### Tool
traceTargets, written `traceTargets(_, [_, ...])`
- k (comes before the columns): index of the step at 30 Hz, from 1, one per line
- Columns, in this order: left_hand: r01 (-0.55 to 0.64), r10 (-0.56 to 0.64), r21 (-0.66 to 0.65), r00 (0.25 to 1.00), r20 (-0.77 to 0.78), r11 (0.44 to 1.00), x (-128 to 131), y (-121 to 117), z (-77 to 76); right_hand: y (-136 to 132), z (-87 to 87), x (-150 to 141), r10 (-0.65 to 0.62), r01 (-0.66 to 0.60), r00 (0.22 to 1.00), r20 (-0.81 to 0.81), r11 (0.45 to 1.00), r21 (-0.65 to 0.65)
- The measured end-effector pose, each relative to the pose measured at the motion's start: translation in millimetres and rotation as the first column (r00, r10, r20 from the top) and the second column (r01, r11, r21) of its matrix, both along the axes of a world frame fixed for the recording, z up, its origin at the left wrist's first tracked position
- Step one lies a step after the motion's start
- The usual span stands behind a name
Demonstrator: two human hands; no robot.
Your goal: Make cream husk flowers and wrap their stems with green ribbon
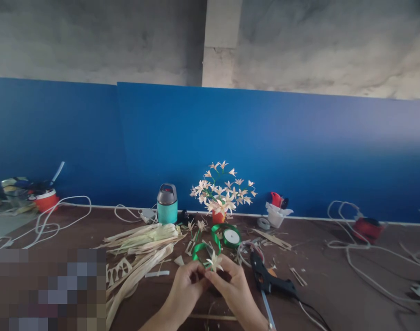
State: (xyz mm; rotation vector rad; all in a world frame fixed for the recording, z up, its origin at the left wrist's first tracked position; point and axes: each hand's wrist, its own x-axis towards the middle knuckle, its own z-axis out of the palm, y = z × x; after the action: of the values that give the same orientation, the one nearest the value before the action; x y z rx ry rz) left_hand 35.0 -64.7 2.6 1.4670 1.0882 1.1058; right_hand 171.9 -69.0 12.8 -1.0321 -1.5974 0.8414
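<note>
Both hands meet low in the middle of the head view with fingertips pinched. Between them is a pale artificial flower, its pointed petals facing up. My left hand is closed at the flower's base, and my right hand grips it from the other side. The stem is mostly hidden by the fingers. A loose length of green ribbon curls just behind my fingertips and leads toward a ribbon spool. Right of my right hand lies a black glue gun.
Dried husks lie to the left. Behind stand a pot of finished flowers, a turquoise flask and a white cup. Cables cross the table. A blue partition closes off the back.
</note>
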Motion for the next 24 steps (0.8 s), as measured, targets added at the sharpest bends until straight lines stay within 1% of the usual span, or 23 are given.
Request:
traceTargets(2, [0.013, -0.013, 0.005, 1.0, 0.025, 1.0, -0.8, 0.7, 0.5, 0.4, 1.3, 0.9, 0.042, -0.041, 0.999, -0.031, 0.999, 0.008])
traceTargets(3, [0.022, -0.022, 0.003, 0.999, 0.036, 1.0, -0.9, 1.0, 0.7, 0.7, 1.2, 1.3, 0.044, -0.043, 0.998, -0.046, 0.999, 0.016])
traceTargets(7, [0.057, -0.055, -0.032, 0.996, 0.072, 0.998, 1.1, 1.6, -1.0, 1.7, -2.9, 1.9, -0.042, 0.044, 0.996, -0.084, 0.999, 0.027])
traceTargets(13, [0.012, -0.01, -0.032, 0.997, 0.073, 0.999, 5.0, 0.8, -3.0, 1.5, -6.1, 0.1, -0.091, 0.094, 0.992, -0.091, 0.995, 0.027])
traceTargets(16, [0.048, -0.042, -0.051, 0.992, 0.119, 0.998, 5.4, -0.1, -2.2, 1.8, -6.1, -0.2, -0.103, 0.107, 0.991, -0.087, 0.994, 0.037])
traceTargets(19, [0.069, -0.061, -0.045, 0.986, 0.156, 0.997, 5.1, -0.1, -3.1, 2.1, -5.9, 0.9, -0.084, 0.086, 0.995, -0.05, 0.996, 0.032])
traceTargets(22, [0.068, -0.063, -0.034, 0.986, 0.152, 0.997, 5.8, -0.7, -4.2, 2.0, -5.2, 2.3, -0.082, 0.082, 0.997, -0.013, 0.996, 0.028])
traceTargets(24, [0.075, -0.069, -0.036, 0.987, 0.145, 0.997, 7.0, -1.9, -3.9, 1.8, -4.7, 2.8, -0.106, 0.106, 0.994, -0.012, 0.993, 0.045])
